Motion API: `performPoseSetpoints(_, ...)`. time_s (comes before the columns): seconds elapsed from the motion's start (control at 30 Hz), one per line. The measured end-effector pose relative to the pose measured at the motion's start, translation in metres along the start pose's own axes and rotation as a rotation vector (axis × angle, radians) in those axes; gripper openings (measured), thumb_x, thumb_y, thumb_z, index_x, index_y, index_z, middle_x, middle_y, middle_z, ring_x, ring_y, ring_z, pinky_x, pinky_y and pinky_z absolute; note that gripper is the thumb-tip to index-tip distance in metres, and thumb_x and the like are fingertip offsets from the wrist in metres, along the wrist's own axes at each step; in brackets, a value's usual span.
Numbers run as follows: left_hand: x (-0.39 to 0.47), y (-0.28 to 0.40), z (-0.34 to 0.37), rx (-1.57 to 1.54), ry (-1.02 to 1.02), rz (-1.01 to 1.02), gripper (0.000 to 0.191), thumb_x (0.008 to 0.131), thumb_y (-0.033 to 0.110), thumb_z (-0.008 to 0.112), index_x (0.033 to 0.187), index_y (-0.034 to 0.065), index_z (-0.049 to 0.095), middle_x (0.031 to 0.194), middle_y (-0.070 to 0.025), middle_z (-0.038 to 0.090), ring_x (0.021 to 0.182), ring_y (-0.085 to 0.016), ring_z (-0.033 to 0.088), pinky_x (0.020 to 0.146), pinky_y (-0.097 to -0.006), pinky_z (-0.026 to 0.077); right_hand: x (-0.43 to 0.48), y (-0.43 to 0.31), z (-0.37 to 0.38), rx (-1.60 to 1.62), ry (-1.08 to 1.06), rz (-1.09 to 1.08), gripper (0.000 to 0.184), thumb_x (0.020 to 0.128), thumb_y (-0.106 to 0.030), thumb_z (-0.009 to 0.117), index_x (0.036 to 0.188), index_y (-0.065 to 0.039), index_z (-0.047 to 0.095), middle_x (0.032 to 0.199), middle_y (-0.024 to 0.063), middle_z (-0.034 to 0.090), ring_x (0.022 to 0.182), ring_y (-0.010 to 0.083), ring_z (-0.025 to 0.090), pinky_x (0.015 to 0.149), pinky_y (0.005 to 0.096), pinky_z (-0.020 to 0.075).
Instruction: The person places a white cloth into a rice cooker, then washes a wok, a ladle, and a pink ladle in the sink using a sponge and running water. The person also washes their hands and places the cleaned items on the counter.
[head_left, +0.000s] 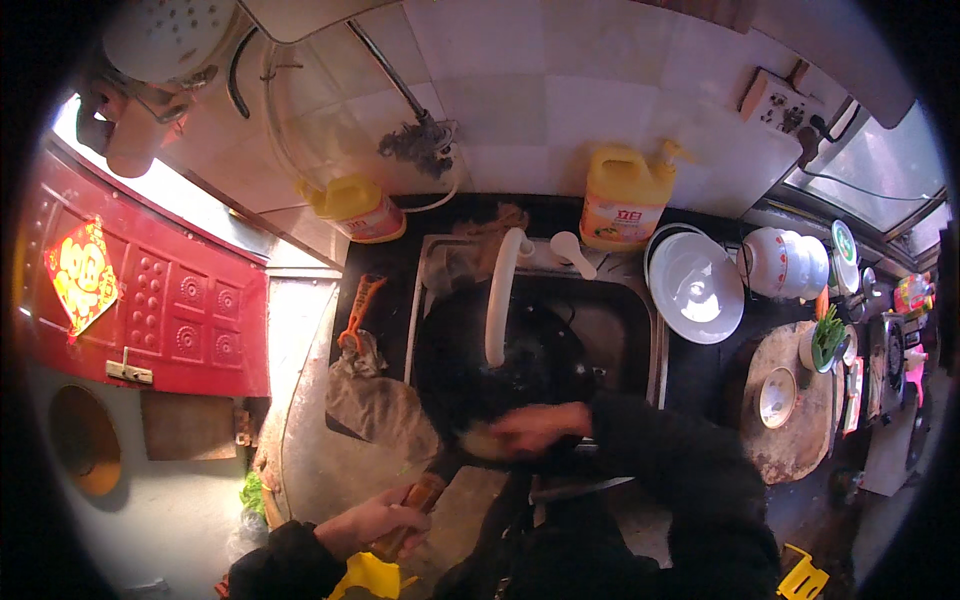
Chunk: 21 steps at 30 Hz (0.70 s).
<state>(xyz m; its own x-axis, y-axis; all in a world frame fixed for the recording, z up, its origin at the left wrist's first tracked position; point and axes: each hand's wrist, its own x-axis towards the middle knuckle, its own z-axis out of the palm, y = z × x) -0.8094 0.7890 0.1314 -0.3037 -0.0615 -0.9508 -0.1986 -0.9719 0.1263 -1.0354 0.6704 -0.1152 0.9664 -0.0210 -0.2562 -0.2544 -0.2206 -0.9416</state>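
A black wok (495, 352) lies in the sink under a white curved faucet (502, 300). My left hand (386, 517) is closed around the wok's wooden handle (412, 510). Inside the wok's near edge, my right hand (532, 431) bends over a pale, blurred scrubber (484, 442) and appears to grip it; its exact kind cannot be told. Left of the wok, a grey-brown cloth (390, 409) hangs over the counter edge, with an orange-handled tool (361, 311) above it.
Behind the sink stand two yellow detergent jugs (626, 199) (364, 210). White bowls (696, 285) sit right of the basin (656, 330). Farther right, a round wooden chopping board (784, 450) bears a small bowl (778, 397) and a cup of greens (821, 349). A red door (172, 300) is at left.
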Motion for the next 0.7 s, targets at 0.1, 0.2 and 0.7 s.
performPoseSetpoints(0.1,0.004,-0.003,-0.001,-0.032,0.011,-0.028,0.023,0.086,0.011,0.058,0.106,0.0093,0.046,0.075,-0.0057,0.055,0.057,-0.014,0.055,0.054,-0.0229,0.048,-0.053,0.06,0.002,-0.225,0.076,0.328,0.041,0.086,-0.024,0.063,0.122,-0.007,0.06,0.108,0.0171,0.066,0.095,0.0281,0.066,0.08,0.0399,0.0525)
performPoseSetpoints(0.2,0.006,0.002,-0.002,-0.014,0.001,-0.044,0.025,0.086,0.013,0.059,0.107,0.01,0.046,0.076,-0.0062,0.056,0.058,-0.015,0.057,0.055,-0.023,0.049,-0.049,0.138,-0.015,-0.499,0.6,0.489,0.034,0.086,-0.027,0.061,0.113,-0.009,0.067,0.1,0.0171,0.067,0.092,0.0323,0.066,0.081,0.0432,0.0527)
performPoseSetpoints(0.7,0.006,-0.001,0.006,-0.015,-0.01,-0.015,0.024,0.085,0.014,0.059,0.104,0.0091,0.046,0.07,-0.0061,0.058,0.058,-0.017,0.058,0.056,-0.027,0.048,-0.012,-0.035,-0.003,0.056,0.201,-0.024,0.056,0.09,-0.028,0.059,0.138,-0.004,0.047,0.121,0.0211,0.06,0.114,0.0317,0.057,0.099,0.0387,0.044)
